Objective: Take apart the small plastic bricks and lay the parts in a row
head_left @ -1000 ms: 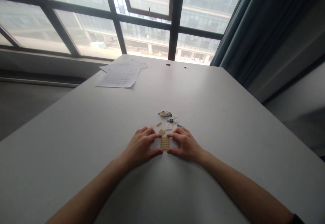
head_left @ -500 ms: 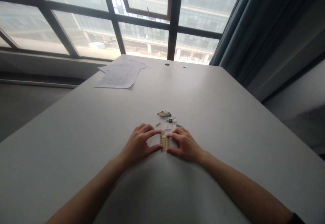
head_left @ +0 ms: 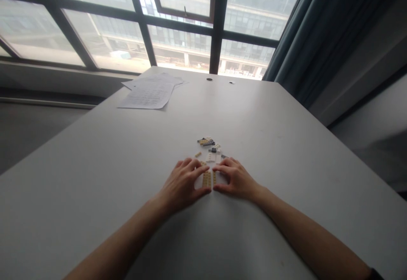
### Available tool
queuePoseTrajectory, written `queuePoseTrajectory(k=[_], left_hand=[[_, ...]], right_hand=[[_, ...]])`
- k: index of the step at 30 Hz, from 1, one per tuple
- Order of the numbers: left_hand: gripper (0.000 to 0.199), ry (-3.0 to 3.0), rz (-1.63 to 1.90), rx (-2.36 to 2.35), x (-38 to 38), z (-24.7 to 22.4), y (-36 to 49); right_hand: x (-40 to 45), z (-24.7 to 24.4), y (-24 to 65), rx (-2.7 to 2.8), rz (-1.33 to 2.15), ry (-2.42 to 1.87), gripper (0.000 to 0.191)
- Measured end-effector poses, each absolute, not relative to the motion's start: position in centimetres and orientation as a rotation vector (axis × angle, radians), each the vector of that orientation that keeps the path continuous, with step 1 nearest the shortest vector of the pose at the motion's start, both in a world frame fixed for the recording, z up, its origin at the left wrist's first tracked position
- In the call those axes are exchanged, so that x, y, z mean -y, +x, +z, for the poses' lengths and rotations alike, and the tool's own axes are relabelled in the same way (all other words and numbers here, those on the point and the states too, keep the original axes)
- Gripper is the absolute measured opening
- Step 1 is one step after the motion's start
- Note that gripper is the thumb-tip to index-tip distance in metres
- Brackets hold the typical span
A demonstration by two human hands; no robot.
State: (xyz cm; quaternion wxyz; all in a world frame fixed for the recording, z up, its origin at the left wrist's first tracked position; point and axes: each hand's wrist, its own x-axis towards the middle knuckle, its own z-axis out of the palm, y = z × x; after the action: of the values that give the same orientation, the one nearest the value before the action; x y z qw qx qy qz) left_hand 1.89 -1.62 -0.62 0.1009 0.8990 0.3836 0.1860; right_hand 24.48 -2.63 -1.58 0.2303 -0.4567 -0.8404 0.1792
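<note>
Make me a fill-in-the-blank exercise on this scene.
Printed sheets lie near the far ____ corner of the table.
A narrow ____ separates the tan strips at the left hand from the tan strip at the right hand.
Dark frames divide the panes of the ____ beyond the table.

left; gap; window

The single view looks from the person's head, above and behind the left hand point(head_left: 184, 182) and right hand point(head_left: 237, 180), facing forward and down along the white table point(head_left: 254, 131) toward the window point(head_left: 179, 45). It sits far enough back to take in both forearms point(head_left: 127, 239), low in the frame, and the table's far edge.
</note>
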Motion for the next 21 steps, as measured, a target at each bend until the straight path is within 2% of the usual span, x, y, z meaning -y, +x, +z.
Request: queuePoseTrajectory(k=[21], left_hand=[[0.037, 2.65, 0.498, -1.126, 1.1, -0.7, 0.5]], right_hand=[[3.4, -1.6, 22.7, 2.356, 0.367, -1.286, 0.043]])
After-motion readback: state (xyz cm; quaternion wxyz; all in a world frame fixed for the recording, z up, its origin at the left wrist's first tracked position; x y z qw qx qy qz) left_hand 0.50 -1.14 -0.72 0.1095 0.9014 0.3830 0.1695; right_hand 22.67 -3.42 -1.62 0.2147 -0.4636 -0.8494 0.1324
